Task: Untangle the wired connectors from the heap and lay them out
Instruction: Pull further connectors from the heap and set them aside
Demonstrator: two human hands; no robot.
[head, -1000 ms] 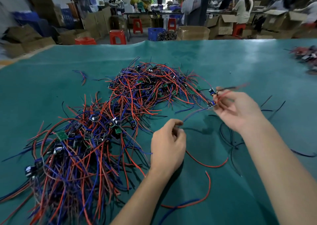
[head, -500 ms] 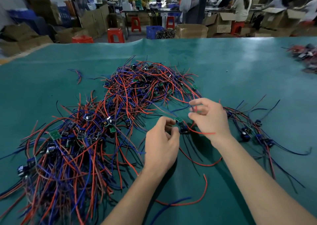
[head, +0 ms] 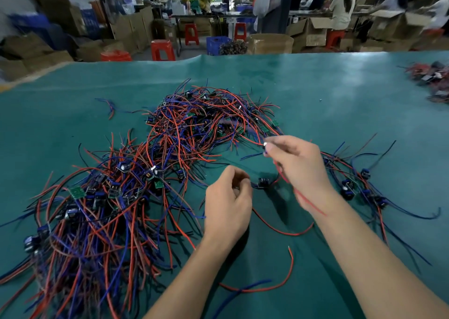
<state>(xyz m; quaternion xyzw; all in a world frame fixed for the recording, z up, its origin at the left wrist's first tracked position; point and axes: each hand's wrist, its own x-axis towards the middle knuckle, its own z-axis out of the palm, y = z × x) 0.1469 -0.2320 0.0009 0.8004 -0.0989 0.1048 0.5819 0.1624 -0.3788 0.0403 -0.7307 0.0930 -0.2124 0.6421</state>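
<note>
While both hands hover low over the teal bench (head: 315, 87), right hand (head: 300, 170) pinching a small connector (head: 266, 146) up at the fingertips, red wire (head: 308, 200) trailing down past the wrist. Left hand (head: 227, 204) curled, fingertips pinched on dark wires leading to one black connector (head: 263, 182) lying on the mat between the two hands. So two grips, both closed on wiring. One big heap (head: 136, 177) of red, blue and black leads sprawled left and centre, way too tangled to count, green boards and little black-blue parts poking out all over. Laid-out row (head: 357, 185) to the right of the right hand: roughly six connectors visible in a loose line, wires fanned outward, exact count hard to call. Two loose red wires near the forearms, one curved between them (head: 281, 231), one hooked lower down (head: 279, 286) crossing a single blue lead. One second pile (head: 432, 80) at the far right edge, blurred. Beyond the bench: four red stools (head: 162, 49), cardboard boxes, several people at work.
</note>
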